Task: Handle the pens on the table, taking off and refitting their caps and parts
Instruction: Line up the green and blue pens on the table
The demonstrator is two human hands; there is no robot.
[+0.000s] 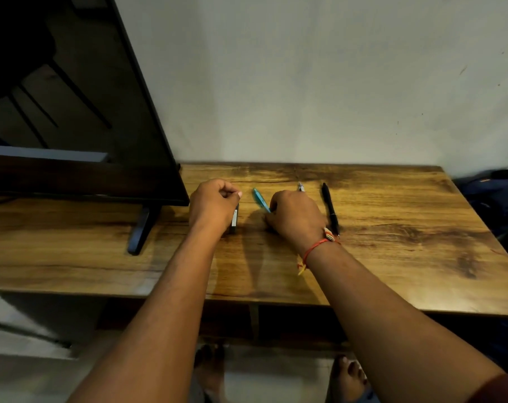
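Note:
Several pens lie on the wooden table [392,242]. My left hand [213,206] is curled round a dark pen with a white label [234,218], whose lower end shows under the hand. My right hand [296,218] grips a light blue pen [260,200] that sticks out up and to the left of its fingers. A silver-tipped pen [300,186] peeks out behind my right hand, its body hidden. To the right of that hand a black pen [330,209] lies apart, untouched.
A flat dark screen [87,112] on a black foot [142,231] stands at the left of the table, close to my left hand. The wall runs along the table's back edge. A dark bag [494,193] lies beyond the right edge.

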